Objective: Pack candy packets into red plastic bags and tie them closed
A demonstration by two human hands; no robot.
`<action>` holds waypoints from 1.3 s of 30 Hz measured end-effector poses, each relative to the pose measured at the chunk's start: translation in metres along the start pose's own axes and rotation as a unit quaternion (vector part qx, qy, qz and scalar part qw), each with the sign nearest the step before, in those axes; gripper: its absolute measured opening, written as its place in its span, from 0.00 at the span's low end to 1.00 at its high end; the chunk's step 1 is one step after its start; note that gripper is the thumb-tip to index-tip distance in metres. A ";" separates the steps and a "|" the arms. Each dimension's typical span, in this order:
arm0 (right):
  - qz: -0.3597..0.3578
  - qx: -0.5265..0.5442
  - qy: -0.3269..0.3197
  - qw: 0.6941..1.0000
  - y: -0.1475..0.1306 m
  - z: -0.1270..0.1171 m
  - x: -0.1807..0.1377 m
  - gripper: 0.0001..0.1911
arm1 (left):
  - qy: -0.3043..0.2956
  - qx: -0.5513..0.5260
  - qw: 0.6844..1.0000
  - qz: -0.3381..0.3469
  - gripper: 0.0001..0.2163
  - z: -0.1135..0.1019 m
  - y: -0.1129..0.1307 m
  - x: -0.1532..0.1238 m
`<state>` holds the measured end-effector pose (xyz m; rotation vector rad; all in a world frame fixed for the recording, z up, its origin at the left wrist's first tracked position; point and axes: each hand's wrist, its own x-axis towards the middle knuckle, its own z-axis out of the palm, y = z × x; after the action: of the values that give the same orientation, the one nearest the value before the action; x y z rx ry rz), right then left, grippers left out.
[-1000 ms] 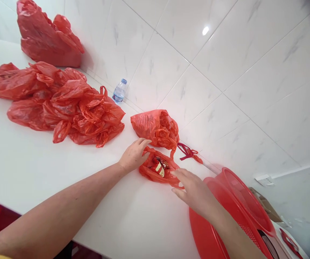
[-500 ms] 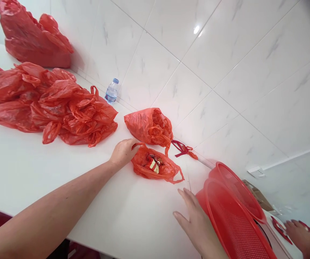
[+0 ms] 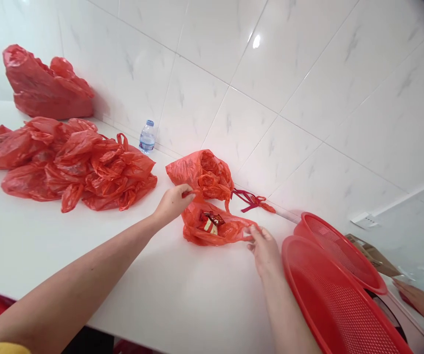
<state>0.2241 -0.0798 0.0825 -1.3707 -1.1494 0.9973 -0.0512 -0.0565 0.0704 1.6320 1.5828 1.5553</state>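
A thin red plastic bag point(image 3: 200, 237) lies on the white table between my hands, its mouth spread upward. Inside it rest a few small wrapped packets point(image 3: 212, 222), dark red and cream; their kind cannot be made out. My left hand point(image 3: 177, 200) pinches the bag's left handle and lifts it slightly. At the other end, my right hand point(image 3: 263, 243) grips the right handle between thumb and fingers. Just behind the bag sits another red plastic bag point(image 3: 186, 169), crumpled and full-looking, touching the wall side.
Piled red bags point(image 3: 79, 167) cover the left part of the table point(image 3: 182, 300), with a larger red bag point(image 3: 49, 93) behind. A water bottle point(image 3: 147, 136) stands by the wall. Dark red ribbon point(image 3: 247, 199) lies near it. Red baskets point(image 3: 330, 295) stand right; beyond them is another person's hand point(image 3: 418, 300).
My right hand has moved up and taken hold of the bag's right handle. My left hand has raised the left handle a little. The view has tilted, and the other person's hand has shifted.
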 end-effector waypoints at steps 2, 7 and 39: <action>-0.086 0.096 0.025 0.991 -0.028 -0.009 -0.006 0.13 | 0.045 -0.095 0.994 0.005 0.07 -0.012 0.025 0.013; -0.218 0.175 0.067 0.958 -0.076 -0.028 -0.024 0.08 | 0.061 -0.315 0.947 0.026 0.06 -0.043 0.087 0.033; -0.039 0.188 -0.213 0.958 0.007 0.029 -0.010 0.30 | -0.289 -0.310 0.902 -0.081 0.26 0.014 0.029 -0.036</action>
<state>0.1948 -0.0834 0.0717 -0.8218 -1.2325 1.4143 -0.0178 -0.0910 0.0749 1.3655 0.7731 1.1564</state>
